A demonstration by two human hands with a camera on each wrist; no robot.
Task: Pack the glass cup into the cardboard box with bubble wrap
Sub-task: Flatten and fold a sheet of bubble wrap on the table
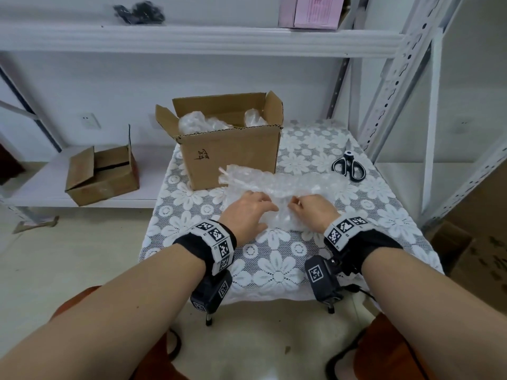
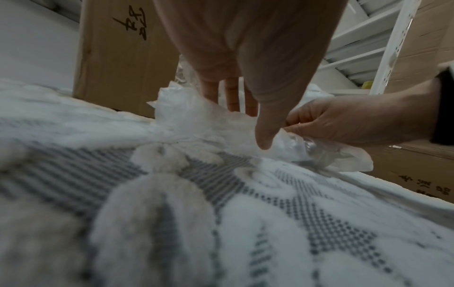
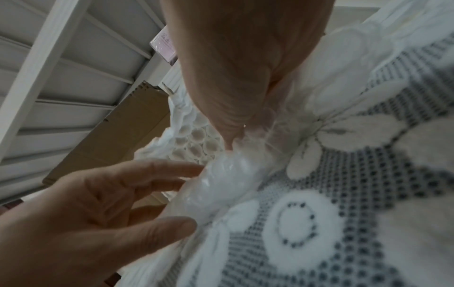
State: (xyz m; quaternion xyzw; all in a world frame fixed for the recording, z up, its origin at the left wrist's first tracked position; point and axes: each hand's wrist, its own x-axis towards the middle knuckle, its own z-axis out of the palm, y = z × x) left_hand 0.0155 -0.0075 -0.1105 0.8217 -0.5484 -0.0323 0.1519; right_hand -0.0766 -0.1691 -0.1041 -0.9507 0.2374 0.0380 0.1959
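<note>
Lace tablecloth (image 1: 277,270), bubble wrap (image 1: 288,187) under flat left hand (image 1: 247,212), right hand (image 1: 312,212) pinching it

I see the bubble wrap (image 1: 279,193) lying crumpled on the table, just near of the box (image 1: 230,152). The box stands upright, flaps open, more wrap inside. I can't make out the cup itself.
</note>
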